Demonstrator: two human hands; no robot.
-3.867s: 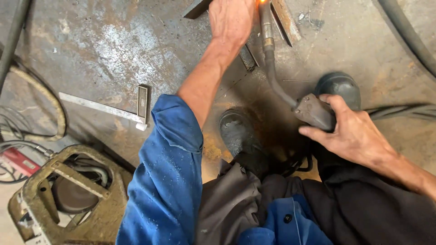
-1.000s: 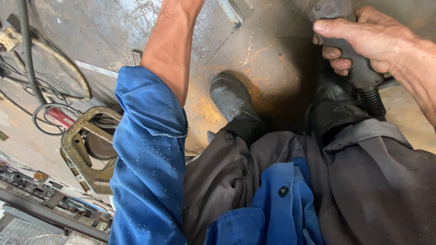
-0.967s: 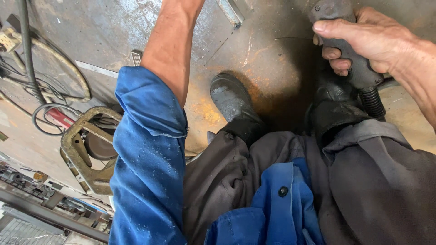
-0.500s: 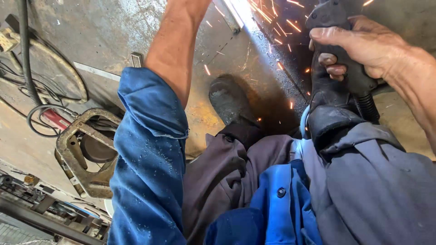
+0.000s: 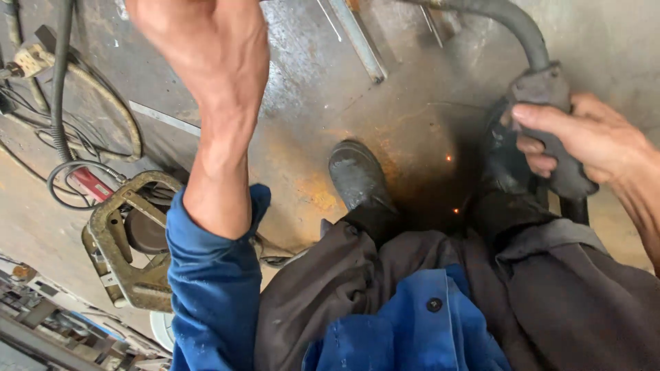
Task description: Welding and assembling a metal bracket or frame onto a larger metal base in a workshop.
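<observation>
Item, principally: a welding torch [image 5: 550,130], dark grey, with a thick handle and a curved grey neck [image 5: 512,24] running up and away from the person towards the top edge of the view. Its long axis lay roughly upright in the picture, handle near the person's right knee, neck arching leftward beyond it; the tip was out of sight. The right hand [image 5: 584,141] was closed round the handle, fingers wrapped over its near face, so the torch sat inside that hand and not apart from it. The right hand was plainly the nearer of the two.

Left hand [image 5: 206,48]: raised high over the floor, wrist and back showing, fingers cut off by the top edge; whether it was open or gripping anything could not be told. It stood well apart from the torch, to its left. A blue sleeve [image 5: 213,288] was pushed up its forearm.

Beneath: a rusted steel plate [image 5: 309,124] on the floor, with a thin metal strip [image 5: 357,41] lying on it between the two hands. Two small orange sparks [image 5: 448,158] showed on the plate near the torch handle. A dark work boot [image 5: 354,178] rested on the plate, between the arms, above grey trousers [image 5: 330,302].

Further out, left: a yellowed metal housing [image 5: 127,247], coiled black cables [image 5: 62,137], and a red-handled tool [image 5: 89,184] just beside them.
</observation>
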